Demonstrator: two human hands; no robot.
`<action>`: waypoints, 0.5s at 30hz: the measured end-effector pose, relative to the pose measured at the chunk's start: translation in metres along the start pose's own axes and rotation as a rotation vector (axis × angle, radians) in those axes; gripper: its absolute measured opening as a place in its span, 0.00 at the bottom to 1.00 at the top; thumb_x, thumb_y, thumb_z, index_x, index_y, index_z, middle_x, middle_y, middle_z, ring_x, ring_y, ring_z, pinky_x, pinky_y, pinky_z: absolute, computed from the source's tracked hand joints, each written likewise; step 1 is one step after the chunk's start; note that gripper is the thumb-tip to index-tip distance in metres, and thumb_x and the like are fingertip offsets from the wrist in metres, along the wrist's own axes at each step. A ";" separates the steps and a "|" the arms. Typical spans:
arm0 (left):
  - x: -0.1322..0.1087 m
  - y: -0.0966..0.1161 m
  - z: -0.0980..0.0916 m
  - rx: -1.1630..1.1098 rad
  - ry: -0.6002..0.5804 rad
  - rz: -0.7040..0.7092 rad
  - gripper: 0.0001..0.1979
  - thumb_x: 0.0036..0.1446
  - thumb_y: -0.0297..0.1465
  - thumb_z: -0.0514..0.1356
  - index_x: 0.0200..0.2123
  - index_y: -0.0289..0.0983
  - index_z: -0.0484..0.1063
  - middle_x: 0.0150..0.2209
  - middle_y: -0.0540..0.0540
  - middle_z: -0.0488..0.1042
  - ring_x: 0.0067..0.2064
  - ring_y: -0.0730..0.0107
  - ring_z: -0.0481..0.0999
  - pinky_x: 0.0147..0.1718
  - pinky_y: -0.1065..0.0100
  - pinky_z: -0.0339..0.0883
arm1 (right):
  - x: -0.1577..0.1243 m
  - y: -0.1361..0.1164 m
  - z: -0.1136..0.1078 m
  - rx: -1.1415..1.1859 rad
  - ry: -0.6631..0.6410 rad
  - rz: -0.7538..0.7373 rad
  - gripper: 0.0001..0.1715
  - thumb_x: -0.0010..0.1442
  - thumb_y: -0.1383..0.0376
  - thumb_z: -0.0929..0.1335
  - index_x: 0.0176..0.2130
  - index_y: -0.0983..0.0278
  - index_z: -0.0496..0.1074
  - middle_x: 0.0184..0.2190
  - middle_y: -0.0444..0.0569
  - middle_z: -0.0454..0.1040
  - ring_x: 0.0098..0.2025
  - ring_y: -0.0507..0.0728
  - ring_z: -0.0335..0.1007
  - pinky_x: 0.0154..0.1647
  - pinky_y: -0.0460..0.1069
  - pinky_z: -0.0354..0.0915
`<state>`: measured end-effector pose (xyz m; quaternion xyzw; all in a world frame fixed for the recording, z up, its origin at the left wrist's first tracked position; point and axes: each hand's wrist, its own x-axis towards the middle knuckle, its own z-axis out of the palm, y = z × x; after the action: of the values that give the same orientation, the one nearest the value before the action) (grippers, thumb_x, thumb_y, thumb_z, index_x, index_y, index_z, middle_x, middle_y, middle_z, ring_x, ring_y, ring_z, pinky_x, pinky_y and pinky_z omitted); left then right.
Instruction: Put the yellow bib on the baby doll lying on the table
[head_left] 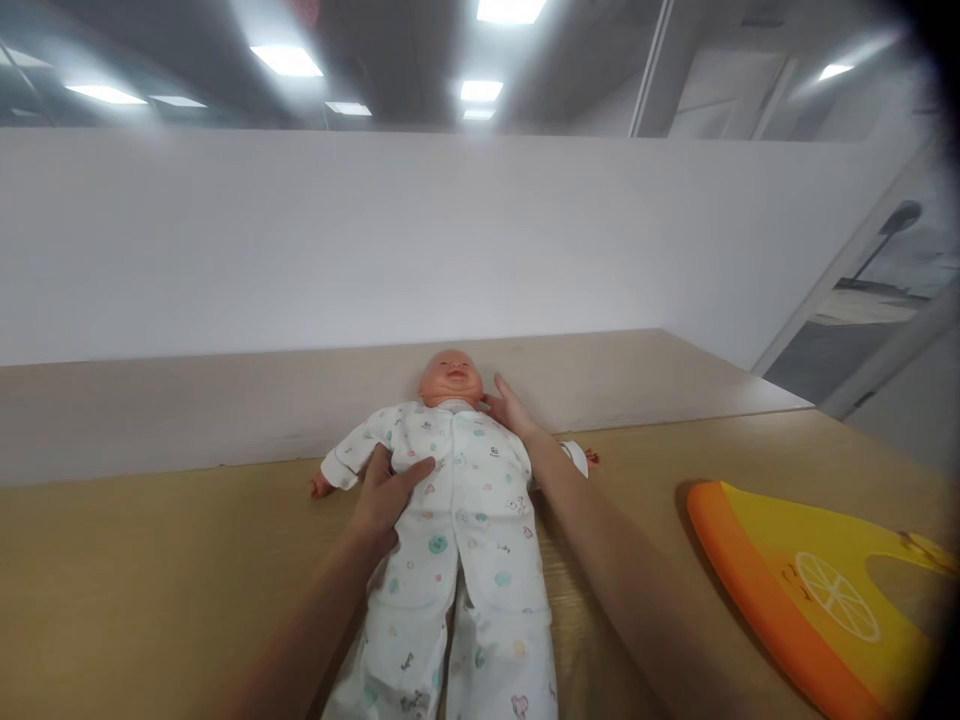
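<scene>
A baby doll (491, 500) lies on its back on the wooden table, its head toward the wall. It wears a white printed outfit with small coloured animals and dots. My left hand (388, 492) holds the doll's side below its arm, thumb across the chest and the other fingers mostly hidden beneath the body. At the doll's neck and shoulder is my right hand (511, 408), its thumb pointing up and its fingers partly hidden behind the neck. My right forearm crosses over the doll's arm on that side.
To the right on the table (180, 560) lies a yellow and orange bib (780, 560) with a citrus slice print. Beyond the table's back strip rises a white partition (390, 240) topped with glass. A gap with a doorway opens at the far right.
</scene>
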<state>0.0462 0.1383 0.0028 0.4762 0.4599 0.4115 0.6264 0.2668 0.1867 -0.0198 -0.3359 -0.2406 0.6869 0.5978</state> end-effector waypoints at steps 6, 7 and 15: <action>-0.005 -0.002 0.002 0.017 0.002 0.022 0.20 0.43 0.35 0.68 0.40 0.41 0.66 0.40 0.46 0.75 0.41 0.61 0.76 0.32 0.67 0.73 | 0.000 0.002 -0.001 0.004 0.028 -0.001 0.37 0.59 0.43 0.60 0.53 0.70 0.60 0.48 0.61 0.69 0.48 0.62 0.70 0.51 0.59 0.66; -0.005 -0.003 0.002 0.016 0.008 0.018 0.20 0.43 0.35 0.68 0.40 0.41 0.66 0.40 0.46 0.75 0.42 0.61 0.76 0.32 0.67 0.73 | 0.000 0.002 -0.001 -0.001 0.016 -0.002 0.36 0.59 0.44 0.60 0.53 0.70 0.60 0.48 0.61 0.69 0.49 0.62 0.70 0.51 0.59 0.66; -0.006 -0.006 0.001 -0.038 -0.034 -0.005 0.20 0.45 0.36 0.67 0.42 0.43 0.66 0.45 0.44 0.74 0.45 0.59 0.75 0.34 0.66 0.74 | 0.000 0.005 -0.003 -0.027 0.008 0.009 0.34 0.59 0.45 0.61 0.52 0.68 0.60 0.48 0.59 0.69 0.47 0.61 0.70 0.53 0.59 0.64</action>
<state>0.0461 0.1308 -0.0021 0.4699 0.4425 0.4107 0.6440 0.2656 0.1858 -0.0257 -0.3480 -0.2459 0.6850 0.5910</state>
